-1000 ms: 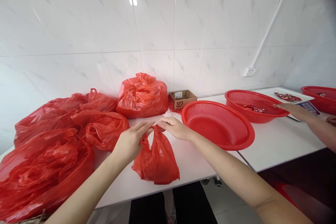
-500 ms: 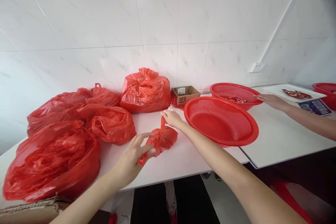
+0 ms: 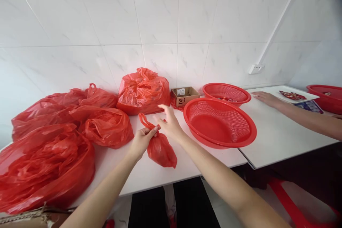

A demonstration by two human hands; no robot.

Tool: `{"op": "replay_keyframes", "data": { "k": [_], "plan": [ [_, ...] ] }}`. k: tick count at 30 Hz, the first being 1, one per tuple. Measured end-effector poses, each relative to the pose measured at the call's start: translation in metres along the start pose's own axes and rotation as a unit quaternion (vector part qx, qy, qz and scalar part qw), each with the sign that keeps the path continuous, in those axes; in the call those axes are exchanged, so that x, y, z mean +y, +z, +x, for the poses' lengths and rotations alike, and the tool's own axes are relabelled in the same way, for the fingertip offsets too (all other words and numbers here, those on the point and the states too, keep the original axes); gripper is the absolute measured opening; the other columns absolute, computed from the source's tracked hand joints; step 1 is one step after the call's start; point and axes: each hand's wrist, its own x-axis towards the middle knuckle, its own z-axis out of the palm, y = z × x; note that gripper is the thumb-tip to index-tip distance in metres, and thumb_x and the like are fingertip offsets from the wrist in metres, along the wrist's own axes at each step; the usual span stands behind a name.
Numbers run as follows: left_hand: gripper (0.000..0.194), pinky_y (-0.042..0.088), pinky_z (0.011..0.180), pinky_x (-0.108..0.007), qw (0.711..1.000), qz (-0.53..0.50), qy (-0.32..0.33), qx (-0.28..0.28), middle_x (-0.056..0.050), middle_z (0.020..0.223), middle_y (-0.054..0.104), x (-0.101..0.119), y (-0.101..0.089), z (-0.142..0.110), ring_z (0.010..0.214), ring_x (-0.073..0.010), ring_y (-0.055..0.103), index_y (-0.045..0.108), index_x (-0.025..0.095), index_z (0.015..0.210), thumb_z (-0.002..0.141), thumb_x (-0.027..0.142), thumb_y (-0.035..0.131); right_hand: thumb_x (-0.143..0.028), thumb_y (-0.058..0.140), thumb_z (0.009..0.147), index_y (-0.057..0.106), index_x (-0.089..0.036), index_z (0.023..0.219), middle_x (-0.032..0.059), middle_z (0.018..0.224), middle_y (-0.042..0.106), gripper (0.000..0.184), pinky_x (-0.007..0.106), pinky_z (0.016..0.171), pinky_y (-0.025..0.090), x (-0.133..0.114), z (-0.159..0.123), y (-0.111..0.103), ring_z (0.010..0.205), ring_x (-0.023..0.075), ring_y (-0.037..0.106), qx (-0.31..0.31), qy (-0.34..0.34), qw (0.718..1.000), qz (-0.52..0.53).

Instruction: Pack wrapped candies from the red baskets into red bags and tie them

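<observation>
A small red plastic bag (image 3: 161, 151), filled and gathered at its neck, hangs tilted over the white table (image 3: 187, 169). My left hand (image 3: 141, 140) pinches it at the neck, and a twisted handle loop sticks up above the fingers. Just right of the neck is my right hand (image 3: 171, 124), its fingers apart and slightly blurred. What the bag contains cannot be made out. Beside my right forearm stands a large red plastic basket (image 3: 220, 123) with a perforated wall.
Several big red plastic bags (image 3: 48, 171) crowd the left side; another bag (image 3: 144, 91) sits by the wall near a small cardboard box (image 3: 184, 96). A second red basket (image 3: 227, 92) holds small packets. At right, another person's hand (image 3: 264, 98) lies near a scale (image 3: 296, 96).
The small bag has been lifted and turned, its neck now in my left hand. My right hand has let go of the handle end, its fingers spread. The other person's hand shifted slightly.
</observation>
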Motion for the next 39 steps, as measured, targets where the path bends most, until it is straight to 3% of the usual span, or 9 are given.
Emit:
{"op": "replay_keyframes", "data": {
  "k": [3, 5, 8, 15, 23, 26, 30, 34, 39],
  "plan": [
    [0.045, 0.051, 0.085, -0.035, 0.996, 0.043, 0.033, 0.074, -0.012, 0.105, 0.074, -0.015, 0.003, -0.001, 0.100, -0.0267, 0.067, 0.072, 0.015, 0.079, 0.088, 0.055, 0.053, -0.044, 0.056, 0.091, 0.048, -0.023, 0.127, 0.0111, 0.130, 0.053, 0.043, 0.039, 0.100, 0.042, 0.007, -0.041, 0.004, 0.122, 0.0231, 0.049, 0.073, 0.070, 0.995, -0.012],
    [0.042, 0.049, 0.090, -0.037, 0.990, 0.082, 0.062, 0.098, -0.010, 0.112, 0.073, -0.024, 0.006, -0.006, 0.104, -0.0259, 0.066, 0.075, 0.018, 0.098, 0.090, 0.051, 0.051, -0.045, 0.061, 0.088, 0.052, -0.022, 0.120, 0.0110, 0.121, 0.059, 0.041, 0.041, 0.095, 0.045, 0.016, -0.066, 0.009, 0.111, 0.0251, 0.055, 0.022, 0.101, 0.994, -0.037],
    [0.041, 0.047, 0.095, -0.041, 0.978, 0.144, 0.102, 0.113, -0.007, 0.117, 0.072, -0.037, 0.014, -0.016, 0.104, -0.0246, 0.065, 0.068, 0.024, 0.121, 0.093, 0.046, 0.047, -0.032, 0.059, 0.089, 0.060, -0.021, 0.098, 0.0066, 0.097, 0.064, 0.014, 0.039, 0.084, 0.047, 0.033, -0.087, 0.013, 0.090, 0.0225, 0.060, -0.050, 0.103, 0.992, -0.055],
    [0.044, 0.050, 0.095, -0.040, 0.960, 0.226, 0.127, 0.106, -0.005, 0.128, 0.068, -0.068, 0.030, -0.038, 0.111, -0.0236, 0.065, 0.062, 0.026, 0.131, 0.099, 0.041, 0.035, -0.028, 0.055, 0.092, 0.063, -0.022, 0.080, 0.0033, 0.084, 0.061, 0.015, 0.031, 0.076, 0.048, 0.057, -0.097, 0.003, 0.080, 0.0182, 0.060, -0.038, 0.080, 0.996, 0.031],
    [0.044, 0.056, 0.075, -0.035, 0.944, 0.291, 0.082, 0.129, -0.004, 0.124, 0.070, -0.082, 0.025, -0.051, 0.097, -0.0238, 0.071, 0.058, 0.028, 0.134, 0.100, 0.041, 0.033, -0.033, 0.053, 0.091, 0.057, -0.022, 0.071, 0.0039, 0.079, 0.060, 0.023, 0.034, 0.074, 0.049, 0.089, -0.105, -0.013, 0.076, 0.0197, 0.058, 0.016, 0.118, 0.992, -0.039],
    [0.045, 0.055, 0.070, -0.034, 0.937, 0.316, 0.081, 0.128, -0.004, 0.114, 0.074, -0.087, 0.029, -0.052, 0.088, -0.0234, 0.073, 0.056, 0.028, 0.136, 0.101, 0.040, 0.032, -0.033, 0.054, 0.090, 0.065, -0.021, 0.088, 0.0068, 0.094, 0.065, 0.016, 0.038, 0.084, 0.051, 0.084, -0.104, -0.020, 0.089, 0.0218, 0.062, -0.012, 0.118, 0.991, -0.056],
    [0.043, 0.053, 0.081, -0.035, 0.928, 0.338, 0.118, 0.100, -0.006, 0.117, 0.073, -0.093, 0.040, -0.049, 0.100, -0.0231, 0.069, 0.057, 0.026, 0.135, 0.101, 0.037, 0.033, -0.032, 0.052, 0.093, 0.050, -0.023, 0.138, 0.0101, 0.139, 0.053, 0.046, 0.043, 0.111, 0.038, 0.067, -0.105, -0.015, 0.131, 0.0236, 0.047, -0.059, 0.029, 0.991, -0.120],
    [0.042, 0.051, 0.081, -0.039, 0.918, 0.366, 0.133, 0.081, -0.010, 0.093, 0.075, -0.097, 0.044, -0.044, 0.086, -0.0246, 0.069, 0.067, 0.019, 0.120, 0.100, 0.036, 0.034, -0.032, 0.042, 0.099, 0.055, -0.023, 0.136, 0.0105, 0.143, 0.051, 0.041, 0.051, 0.112, 0.036, 0.075, -0.115, 0.003, 0.134, 0.0269, 0.044, -0.100, 0.010, 0.972, -0.212],
    [0.038, 0.048, 0.080, -0.039, 0.906, 0.395, 0.141, 0.065, -0.010, 0.095, 0.072, -0.098, 0.044, -0.040, 0.087, -0.0233, 0.064, 0.070, 0.020, 0.111, 0.099, 0.032, 0.036, -0.030, 0.037, 0.100, 0.049, -0.023, 0.143, 0.0103, 0.145, 0.051, 0.045, 0.057, 0.114, 0.031, 0.098, -0.129, 0.016, 0.136, 0.0287, 0.042, -0.129, 0.017, 0.956, -0.263]
  ]
}}
